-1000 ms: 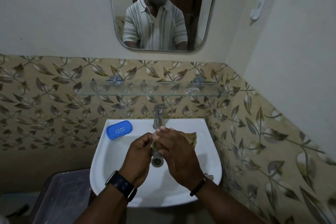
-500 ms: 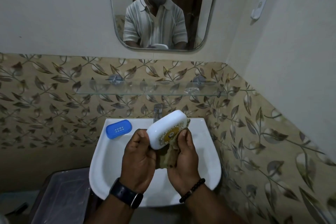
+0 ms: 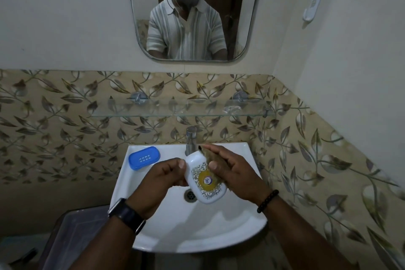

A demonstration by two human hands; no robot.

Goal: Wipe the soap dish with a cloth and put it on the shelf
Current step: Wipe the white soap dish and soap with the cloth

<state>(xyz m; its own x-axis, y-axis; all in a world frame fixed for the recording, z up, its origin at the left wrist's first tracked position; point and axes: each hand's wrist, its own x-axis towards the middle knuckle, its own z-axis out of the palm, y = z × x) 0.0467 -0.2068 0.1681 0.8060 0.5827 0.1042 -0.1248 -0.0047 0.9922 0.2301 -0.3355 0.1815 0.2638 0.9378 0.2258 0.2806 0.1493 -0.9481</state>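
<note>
A white oval soap dish [image 3: 205, 178] with a yellow round emblem is held over the white sink [image 3: 219, 232]. My left hand [image 3: 162, 178] grips its left edge with thumb and fingers. My right hand [image 3: 236, 174] presses a brown cloth [image 3: 208, 153] against the dish's right side; most of the cloth is hidden under the fingers. The glass shelf [image 3: 175, 112] runs along the tiled wall above the tap.
A blue soap dish part [image 3: 143, 157] lies on the sink's back left rim. The metal tap [image 3: 191, 138] stands just behind the hands. A crumpled clear wrapper [image 3: 232, 109] lies on the shelf's right end. A dark bin [image 3: 74, 237] stands below left. A mirror [image 3: 192, 11] hangs above.
The white soap dish came up out of the basin, then tilted and dropped lower with its emblem facing me. My right hand moved the cloth to its right side.
</note>
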